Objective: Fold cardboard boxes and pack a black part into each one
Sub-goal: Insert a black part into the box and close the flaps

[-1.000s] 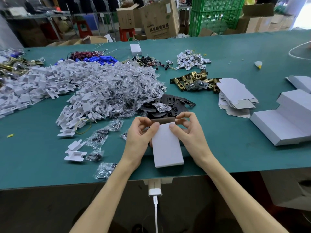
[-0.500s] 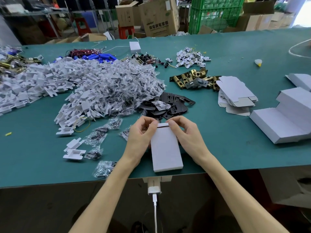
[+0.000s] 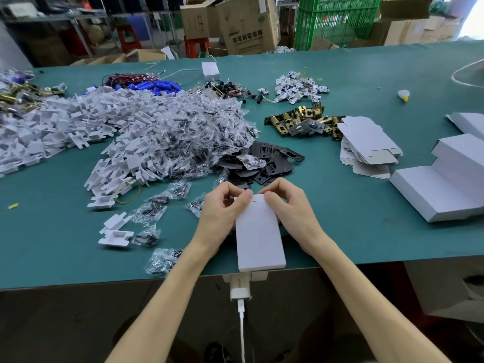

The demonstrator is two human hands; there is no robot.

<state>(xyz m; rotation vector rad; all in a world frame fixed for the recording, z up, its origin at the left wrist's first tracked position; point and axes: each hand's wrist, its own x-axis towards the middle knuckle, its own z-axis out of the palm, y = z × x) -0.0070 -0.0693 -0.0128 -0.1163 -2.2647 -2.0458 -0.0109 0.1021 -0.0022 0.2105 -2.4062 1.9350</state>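
Observation:
A small white cardboard box lies lengthwise at the near edge of the green table. My left hand and my right hand grip its far end from either side, thumbs and fingertips pressing down the end flap. The flap is nearly flush with the box top. Just beyond the box lies a pile of flat black parts. The box's contents are hidden.
A stack of flat unfolded white boxes lies to the right, with closed white boxes further right. Brass latches sit behind. Heaps of bagged screws and white plastic inserts fill the left. A white charger hangs below the table edge.
The far end flap, standing open with a dark gap a second ago, has been pushed down closed by both hands. The box has stayed in place.

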